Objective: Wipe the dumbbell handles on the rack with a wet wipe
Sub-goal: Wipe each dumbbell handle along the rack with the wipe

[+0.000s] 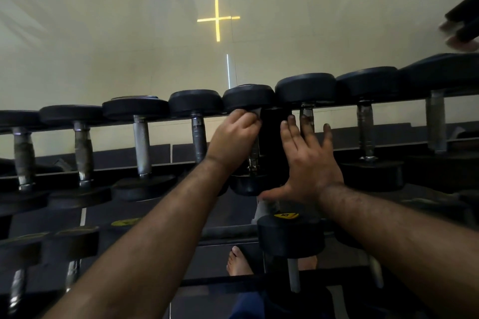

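— What's closest to you?

— My two bare forearms, reaching up from the near edge toward the black metal dumbbell rack (181, 122). Between them, low down, is my bare foot (237, 261) on the dark floor, and just right of it a black rubber dumbbell with a yellow label (291, 235) on the lower tier.

— Start from the left on the top tier.

— A row of black round-headed dumbbells with knurled steel handles (141, 142) runs left to right, heads touching one another along the far rail.

— And your left hand?

— My left hand (233, 137) has its fingers curled, pinching a small white wet wipe (256, 112) against the far end of the steel handle of the middle dumbbell (254, 155), right under its far head.

— The right?

— My right hand (308, 158) lies just beside it, fingers straight and spread, thumb out toward the near head. The fingertips reach up by the next handle; I can't tell if they touch it.

— Farther right?

— More, bigger dumbbells. Behind, a pale floor with a yellow tape cross (217, 19).
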### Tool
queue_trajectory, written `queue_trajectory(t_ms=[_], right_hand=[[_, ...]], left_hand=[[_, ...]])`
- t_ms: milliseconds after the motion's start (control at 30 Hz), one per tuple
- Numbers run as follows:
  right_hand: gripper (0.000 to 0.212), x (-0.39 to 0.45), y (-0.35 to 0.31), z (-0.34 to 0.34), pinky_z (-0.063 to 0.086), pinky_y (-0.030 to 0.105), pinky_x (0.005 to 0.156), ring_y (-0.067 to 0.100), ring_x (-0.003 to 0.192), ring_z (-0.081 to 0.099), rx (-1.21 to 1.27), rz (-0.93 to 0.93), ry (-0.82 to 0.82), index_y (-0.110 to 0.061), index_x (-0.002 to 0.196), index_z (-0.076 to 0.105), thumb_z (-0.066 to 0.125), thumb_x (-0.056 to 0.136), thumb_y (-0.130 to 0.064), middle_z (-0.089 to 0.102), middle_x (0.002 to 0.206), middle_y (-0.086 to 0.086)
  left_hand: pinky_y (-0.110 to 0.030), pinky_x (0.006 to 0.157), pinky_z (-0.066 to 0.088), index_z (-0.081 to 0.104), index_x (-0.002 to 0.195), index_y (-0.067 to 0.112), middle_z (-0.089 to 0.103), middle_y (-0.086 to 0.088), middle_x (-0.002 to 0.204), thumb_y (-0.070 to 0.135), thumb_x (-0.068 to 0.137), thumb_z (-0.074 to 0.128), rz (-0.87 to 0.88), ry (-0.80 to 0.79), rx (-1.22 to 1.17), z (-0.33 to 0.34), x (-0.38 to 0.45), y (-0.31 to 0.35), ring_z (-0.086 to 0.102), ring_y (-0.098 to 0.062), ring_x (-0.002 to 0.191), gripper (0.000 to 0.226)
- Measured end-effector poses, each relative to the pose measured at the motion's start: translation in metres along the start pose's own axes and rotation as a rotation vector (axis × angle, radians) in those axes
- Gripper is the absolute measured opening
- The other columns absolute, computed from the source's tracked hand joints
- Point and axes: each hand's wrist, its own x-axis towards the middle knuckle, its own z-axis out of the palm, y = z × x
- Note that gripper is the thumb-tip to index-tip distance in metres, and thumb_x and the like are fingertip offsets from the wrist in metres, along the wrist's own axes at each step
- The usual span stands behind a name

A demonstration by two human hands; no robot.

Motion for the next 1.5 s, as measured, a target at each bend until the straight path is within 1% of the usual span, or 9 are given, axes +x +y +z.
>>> queue_trajectory(t_ms=[200, 300, 500, 733, 933, 1033, 1133, 1333, 1500], right_hand=[[0.169, 0.001, 0.000, 0.003, 0.008, 0.077, 0.124, 0.040, 0.165, 0.012, 0.007, -0.009, 0.031, -0.003, 0.170, 0.010, 0.036, 0.047, -0.116, 0.012, 0.179, 0.018], [0.168, 0.001, 0.001, 0.006, 0.009, 0.078, 0.124, 0.040, 0.164, 0.014, 0.012, -0.012, 0.042, -0.003, 0.170, 0.010, 0.035, 0.047, -0.115, 0.012, 0.179, 0.018], [0.169, -0.001, 0.001, 0.003, 0.011, 0.077, 0.125, 0.038, 0.165, 0.012, 0.006, 0.000, 0.071, -0.003, 0.170, 0.008, 0.029, 0.047, -0.116, 0.010, 0.179, 0.017], [0.162, -0.007, 0.006, 0.003, 0.012, 0.072, 0.127, 0.035, 0.164, 0.019, 0.146, -0.038, 0.126, -0.006, 0.171, 0.012, 0.043, 0.051, -0.110, 0.013, 0.179, 0.014], [0.142, -0.035, 0.061, 0.000, -0.004, 0.064, 0.131, 0.026, 0.167, 0.000, -0.010, -0.095, 0.109, -0.009, 0.172, 0.004, 0.026, 0.073, -0.108, 0.000, 0.180, 0.013], [0.152, -0.043, 0.125, -0.006, 0.000, 0.056, 0.134, 0.027, 0.167, 0.001, 0.013, 0.018, 0.134, -0.008, 0.172, 0.008, 0.014, 0.063, -0.113, 0.005, 0.180, 0.014], [0.162, -0.045, 0.159, -0.006, 0.007, 0.051, 0.135, 0.028, 0.167, -0.007, 0.291, 0.153, 0.074, -0.015, 0.172, -0.005, 0.022, 0.049, -0.118, -0.006, 0.180, 0.012], [0.180, -0.028, 0.153, -0.005, 0.007, 0.049, 0.135, 0.028, 0.166, -0.013, 0.418, 0.173, 0.041, -0.012, 0.168, -0.020, 0.051, 0.037, -0.115, -0.020, 0.178, 0.013], [0.180, -0.026, 0.153, 0.004, 0.005, 0.051, 0.135, 0.028, 0.166, -0.010, 0.292, 0.078, 0.087, -0.008, 0.169, -0.012, 0.042, 0.037, -0.118, -0.015, 0.179, 0.014]], left_hand=[[-0.040, 0.094, 0.055, 0.080, 0.096, 0.017, 0.076, 0.001, 0.101, 0.012, 0.083, 0.067, 0.281, -0.583, -0.091, -0.015, 0.003, 0.011, 0.067, -0.025, 0.106, 0.020], [-0.034, 0.094, 0.055, 0.078, 0.120, 0.026, 0.075, 0.006, 0.117, 0.005, 0.088, 0.068, 0.130, -0.789, -0.283, -0.038, -0.012, 0.001, 0.068, -0.018, 0.108, 0.039], [-0.027, 0.086, 0.060, 0.077, 0.123, 0.023, 0.076, 0.008, 0.106, 0.013, 0.096, 0.071, -0.437, -0.322, -0.601, -0.061, -0.024, 0.007, 0.070, -0.002, 0.094, 0.029], [-0.032, 0.078, 0.060, 0.080, 0.108, 0.022, 0.076, 0.008, 0.091, 0.016, 0.096, 0.067, -0.752, 0.045, -0.474, -0.059, -0.020, 0.068, 0.069, -0.008, 0.084, 0.019], [-0.033, 0.083, 0.062, 0.080, 0.113, 0.020, 0.078, 0.005, 0.095, 0.015, 0.095, 0.071, -0.785, 0.042, -0.466, -0.060, -0.004, 0.093, 0.072, -0.008, 0.087, 0.021], [-0.028, 0.101, 0.058, 0.077, 0.124, 0.016, 0.077, -0.002, 0.117, 0.010, 0.093, 0.074, -0.814, 0.029, -0.510, -0.048, 0.007, 0.122, 0.072, -0.010, 0.107, 0.032], [-0.015, 0.113, 0.040, 0.075, 0.128, 0.012, 0.065, -0.011, 0.143, 0.002, 0.093, 0.070, -0.823, 0.054, -0.454, -0.035, 0.018, 0.159, 0.060, -0.015, 0.133, 0.036], [-0.024, 0.093, 0.056, 0.078, 0.122, 0.019, 0.079, 0.003, 0.112, 0.004, 0.095, 0.061, -0.835, 0.245, -0.278, -0.011, 0.043, 0.184, 0.071, -0.009, 0.101, 0.036], [-0.040, 0.090, 0.058, 0.079, 0.116, 0.013, 0.079, -0.004, 0.109, 0.004, 0.090, 0.069, -0.527, 0.079, -0.050, 0.023, 0.066, 0.159, 0.072, -0.028, 0.102, 0.029]])
